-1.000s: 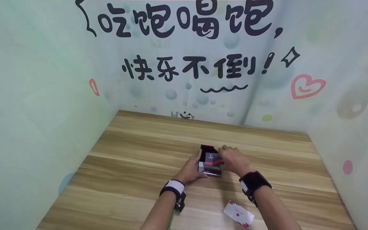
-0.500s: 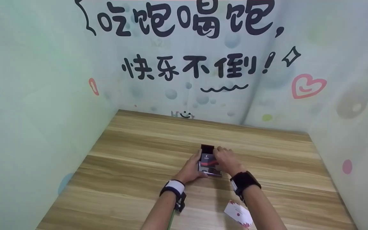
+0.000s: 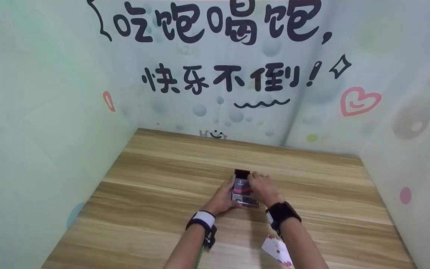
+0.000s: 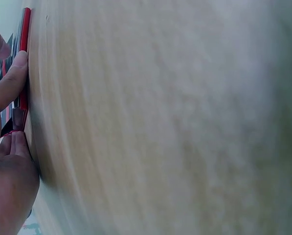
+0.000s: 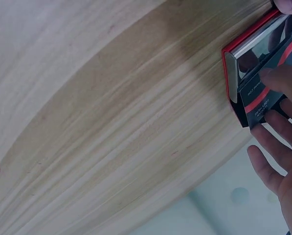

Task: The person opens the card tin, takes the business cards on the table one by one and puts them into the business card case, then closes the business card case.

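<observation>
A business card case with a red outer cover and shiny metal inside lies on the table, its lid raised. My left hand grips it along its left side, thumb at the near edge. A dark card with a red stripe and pale print overlaps the case's metal holder. My right hand pinches this card; in the right wrist view, the thumb presses on the face of the card and its edge overlaps the open case. The left wrist view shows the red cover edge-on.
A white card with pink floral corners lies near the front, partly behind the right forearm. The wood-grain table is enclosed by printed fabric walls at the back and both sides.
My right hand has shifted left with the dark card, bringing it squarely over the case and straighter. The left hand and the case have stayed put.
</observation>
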{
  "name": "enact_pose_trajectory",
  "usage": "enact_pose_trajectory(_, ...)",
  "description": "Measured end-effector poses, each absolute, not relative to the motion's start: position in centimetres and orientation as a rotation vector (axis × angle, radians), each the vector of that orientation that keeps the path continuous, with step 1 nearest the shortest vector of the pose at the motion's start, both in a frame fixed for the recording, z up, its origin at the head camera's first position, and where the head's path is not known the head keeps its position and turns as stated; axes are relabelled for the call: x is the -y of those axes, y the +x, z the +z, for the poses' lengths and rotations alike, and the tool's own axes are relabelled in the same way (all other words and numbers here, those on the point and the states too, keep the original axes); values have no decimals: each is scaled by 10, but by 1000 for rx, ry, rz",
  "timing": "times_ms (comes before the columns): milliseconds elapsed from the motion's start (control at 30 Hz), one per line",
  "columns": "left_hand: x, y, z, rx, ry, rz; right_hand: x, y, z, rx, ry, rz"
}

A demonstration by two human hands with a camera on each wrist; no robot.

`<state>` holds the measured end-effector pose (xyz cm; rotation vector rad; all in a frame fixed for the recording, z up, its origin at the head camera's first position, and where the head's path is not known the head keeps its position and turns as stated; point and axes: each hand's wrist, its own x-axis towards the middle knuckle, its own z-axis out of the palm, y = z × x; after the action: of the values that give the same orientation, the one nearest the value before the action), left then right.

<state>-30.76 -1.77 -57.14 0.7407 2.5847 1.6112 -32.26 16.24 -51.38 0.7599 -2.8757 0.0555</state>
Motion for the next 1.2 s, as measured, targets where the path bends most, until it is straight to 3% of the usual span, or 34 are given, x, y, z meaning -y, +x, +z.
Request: enact_pose_trajectory(1200, 17, -310, -574, -2671, 693, 1470, -179, -293, -555, 2619, 851, -145)
